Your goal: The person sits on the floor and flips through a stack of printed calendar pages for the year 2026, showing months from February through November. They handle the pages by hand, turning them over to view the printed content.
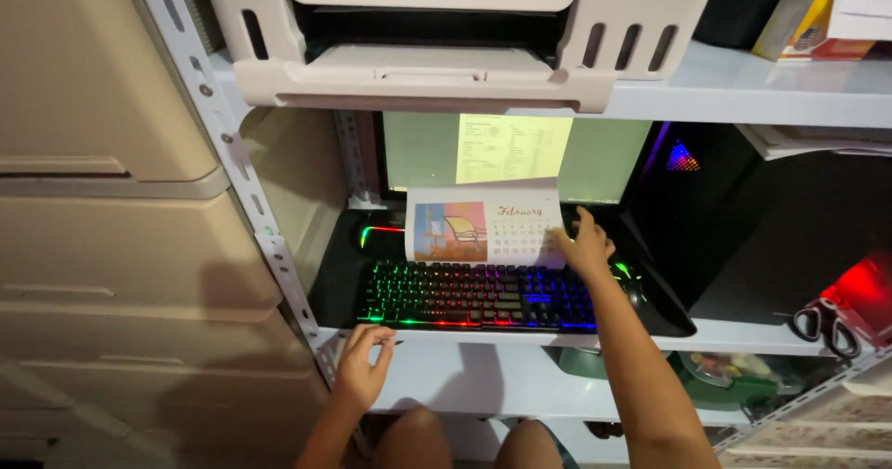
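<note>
On the middle shelf (743,337) of a pale metal rack, a black keyboard with rainbow-lit keys (476,294) lies along the front edge, with a monitor showing a pale document (514,149) behind it. Between them stands a white paper desk calendar with a picture of a beach chair (483,226). The right hand (585,244) touches the calendar's right edge, fingers curled against the paper. The left hand (362,367) rests at the shelf's front left corner, fingers loosely bent, pinching what looks like a thin dark object; I cannot tell what. A cream-coloured printer (446,32) sits on the shelf above, and black-handled scissors (830,325) lie at the right end.
</note>
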